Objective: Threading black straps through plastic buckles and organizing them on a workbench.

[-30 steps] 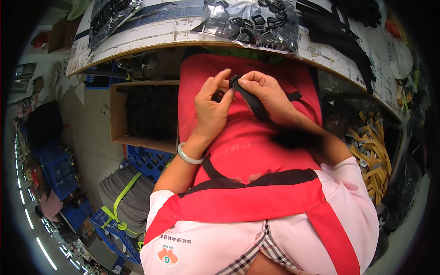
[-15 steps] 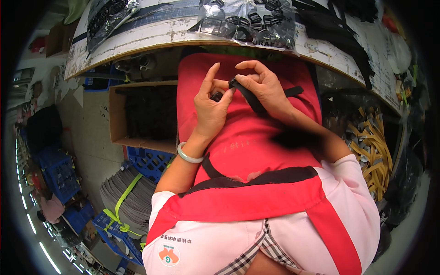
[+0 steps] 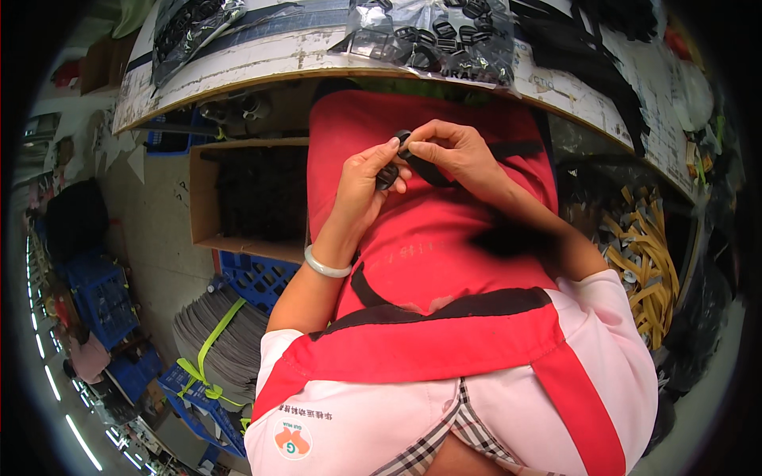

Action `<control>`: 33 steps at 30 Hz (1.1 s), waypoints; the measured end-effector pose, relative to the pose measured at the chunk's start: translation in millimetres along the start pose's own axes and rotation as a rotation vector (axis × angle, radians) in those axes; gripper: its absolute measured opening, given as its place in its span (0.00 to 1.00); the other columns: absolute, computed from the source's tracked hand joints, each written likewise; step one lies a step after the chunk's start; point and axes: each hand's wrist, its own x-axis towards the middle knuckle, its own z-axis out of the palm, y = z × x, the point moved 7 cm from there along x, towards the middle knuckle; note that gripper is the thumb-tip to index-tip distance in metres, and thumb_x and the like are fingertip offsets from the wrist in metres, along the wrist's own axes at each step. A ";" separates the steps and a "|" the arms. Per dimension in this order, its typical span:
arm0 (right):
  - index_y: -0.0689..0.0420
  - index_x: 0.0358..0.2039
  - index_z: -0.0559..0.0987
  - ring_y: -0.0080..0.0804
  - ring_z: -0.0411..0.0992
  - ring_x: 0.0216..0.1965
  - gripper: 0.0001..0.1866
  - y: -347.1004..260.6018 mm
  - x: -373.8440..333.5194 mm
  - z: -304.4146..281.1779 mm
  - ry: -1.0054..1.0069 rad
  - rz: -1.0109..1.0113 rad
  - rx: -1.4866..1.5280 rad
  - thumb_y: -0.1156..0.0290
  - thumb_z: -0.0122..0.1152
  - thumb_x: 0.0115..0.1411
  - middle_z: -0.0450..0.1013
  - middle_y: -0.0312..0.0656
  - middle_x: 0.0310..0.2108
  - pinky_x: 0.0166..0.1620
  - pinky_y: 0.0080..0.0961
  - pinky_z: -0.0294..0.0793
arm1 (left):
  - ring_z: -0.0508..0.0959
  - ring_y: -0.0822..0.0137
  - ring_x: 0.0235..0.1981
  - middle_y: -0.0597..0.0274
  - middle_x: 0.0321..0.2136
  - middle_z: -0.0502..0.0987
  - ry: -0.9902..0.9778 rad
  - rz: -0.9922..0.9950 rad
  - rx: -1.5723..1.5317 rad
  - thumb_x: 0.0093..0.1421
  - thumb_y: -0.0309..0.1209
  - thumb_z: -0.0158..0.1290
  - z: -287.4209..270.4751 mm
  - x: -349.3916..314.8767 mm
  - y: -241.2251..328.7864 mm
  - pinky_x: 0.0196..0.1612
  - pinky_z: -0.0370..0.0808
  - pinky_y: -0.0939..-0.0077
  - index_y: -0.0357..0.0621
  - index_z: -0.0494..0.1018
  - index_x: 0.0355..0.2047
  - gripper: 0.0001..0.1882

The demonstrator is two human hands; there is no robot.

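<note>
Above my lap, over the red apron (image 3: 429, 238), both hands meet at a small black plastic buckle (image 3: 403, 136). The left hand (image 3: 363, 186) pinches the buckle between thumb and finger. Its lower fingers curl around a second dark buckle piece (image 3: 386, 177). Closed at the fingertips, my right hand (image 3: 459, 155) grips a black webbing strap (image 3: 432, 174) right beside the buckle. The strap hangs below the right hand, and a length of it shows again to the right across the apron. Fingers hide how the strap sits in the buckle.
Ahead is a worktable (image 3: 294, 57) bearing a clear bag of black buckles (image 3: 444, 40) and black straps (image 3: 583, 67). An open cardboard box (image 3: 208, 190) stands to my left, near a bundle of grey strips (image 3: 208, 329). Yellow straps (image 3: 647, 254) lie at right.
My raised left fingers have folded down, and the left thumb has come up to the buckle. The right fingers have closed into a pinch, and the strap has shifted.
</note>
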 end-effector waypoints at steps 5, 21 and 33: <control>0.60 0.50 0.72 0.13 0.68 0.28 0.19 -2.1 -4.7 -1.5 0.008 -0.109 -0.128 0.74 0.63 0.59 0.73 0.31 0.28 0.32 0.13 0.68 | 0.76 0.70 0.18 0.58 0.24 0.77 0.053 0.004 -0.060 0.65 0.33 0.52 -6.6 1.3 0.4 0.22 0.74 0.83 0.34 0.75 0.39 0.12; 0.61 0.35 0.77 0.15 0.66 0.18 0.02 -45.2 -23.6 6.9 0.134 -0.211 -0.090 0.78 0.58 0.61 0.72 0.33 0.24 0.21 0.13 0.65 | 0.80 0.71 0.24 0.56 0.31 0.80 0.084 0.362 0.119 0.61 0.25 0.56 5.3 -9.5 25.1 0.17 0.73 0.84 0.29 0.76 0.42 0.12; 0.66 0.44 0.70 0.24 0.75 0.26 0.15 -1.6 -8.9 -2.3 0.088 0.148 0.190 0.70 0.59 0.63 0.74 0.41 0.30 0.28 0.19 0.79 | 0.77 0.75 0.22 0.61 0.30 0.77 0.103 0.519 0.362 0.60 0.22 0.55 11.7 -18.1 32.6 0.18 0.71 0.85 0.32 0.77 0.40 0.08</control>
